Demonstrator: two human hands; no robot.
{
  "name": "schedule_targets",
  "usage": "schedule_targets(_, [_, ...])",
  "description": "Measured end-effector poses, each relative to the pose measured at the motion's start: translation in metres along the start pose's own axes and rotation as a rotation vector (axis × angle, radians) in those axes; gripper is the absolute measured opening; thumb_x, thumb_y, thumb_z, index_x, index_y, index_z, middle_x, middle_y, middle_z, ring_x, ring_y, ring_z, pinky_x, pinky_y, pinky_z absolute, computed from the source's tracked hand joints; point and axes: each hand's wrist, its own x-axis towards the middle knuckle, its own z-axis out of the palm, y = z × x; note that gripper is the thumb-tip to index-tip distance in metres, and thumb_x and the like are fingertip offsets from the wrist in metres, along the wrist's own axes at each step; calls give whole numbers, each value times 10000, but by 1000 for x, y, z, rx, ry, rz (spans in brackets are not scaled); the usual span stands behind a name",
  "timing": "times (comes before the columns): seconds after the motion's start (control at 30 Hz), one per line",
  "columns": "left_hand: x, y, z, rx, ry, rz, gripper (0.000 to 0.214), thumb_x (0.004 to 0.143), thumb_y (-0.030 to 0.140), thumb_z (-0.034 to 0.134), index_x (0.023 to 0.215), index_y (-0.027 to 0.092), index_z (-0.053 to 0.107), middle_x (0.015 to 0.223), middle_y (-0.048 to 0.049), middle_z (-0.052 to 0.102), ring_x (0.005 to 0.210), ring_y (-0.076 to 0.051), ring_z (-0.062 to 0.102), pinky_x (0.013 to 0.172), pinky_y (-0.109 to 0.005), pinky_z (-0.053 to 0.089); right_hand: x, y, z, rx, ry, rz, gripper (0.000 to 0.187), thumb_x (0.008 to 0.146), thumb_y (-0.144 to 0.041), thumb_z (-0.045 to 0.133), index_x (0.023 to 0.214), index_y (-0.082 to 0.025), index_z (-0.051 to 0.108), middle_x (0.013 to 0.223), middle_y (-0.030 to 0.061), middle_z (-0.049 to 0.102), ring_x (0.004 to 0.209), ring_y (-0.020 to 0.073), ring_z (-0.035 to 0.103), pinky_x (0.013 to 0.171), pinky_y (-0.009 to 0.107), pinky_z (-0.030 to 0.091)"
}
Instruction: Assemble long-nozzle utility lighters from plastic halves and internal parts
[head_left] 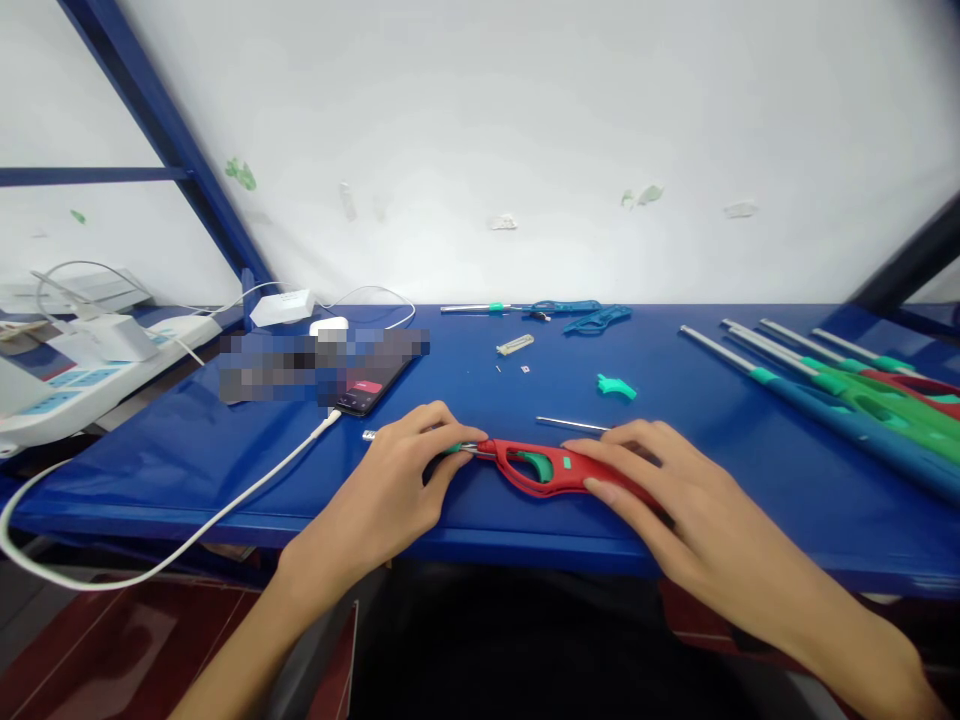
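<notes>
A red long-reach lighter point(562, 470) with a green trigger lies across the front of the blue table, between my two hands. My left hand point(397, 465) pinches its metal nozzle close to the red body; the nozzle's tip pokes out past my knuckles on the left. The thumb and fingers of my right hand point(667, 490) grip the handle end, hiding that end. Just behind the lighter lies a thin metal screwdriver shaft point(574, 425), its other end covered by my right hand. A loose green trigger piece point(616, 387) rests farther back.
Several assembled lighters point(847, 400) lie at the right. Blue lighter shell parts point(596, 318) and a pale inner part point(515, 345) are at the back. On the left are a phone point(367, 390), its white cable point(247, 510) and a power strip point(112, 370).
</notes>
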Motion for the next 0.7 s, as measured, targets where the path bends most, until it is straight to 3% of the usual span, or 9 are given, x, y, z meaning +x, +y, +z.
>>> schedule_targets(0.33, [0,0,-1,-17,-24,2,248,1068,134,554,1161,228,764,1068,-22,678,950,-171,656,855,-306,521,-1,-1,-1,-14,17,17,376,1107,-453,432,1441,-365,580,1297,84,632,1159,285,648,1006,497,553])
schedule_targets(0.7, [1,0,0,-15,-32,13,268,1073,137,544,1164,225,781,1095,-39,684,952,-181,664,842,-321,540,-2,-1,-1,-19,43,7,350,1082,-487,503,1381,-362,635,1262,57,650,1121,263,667,990,461,557])
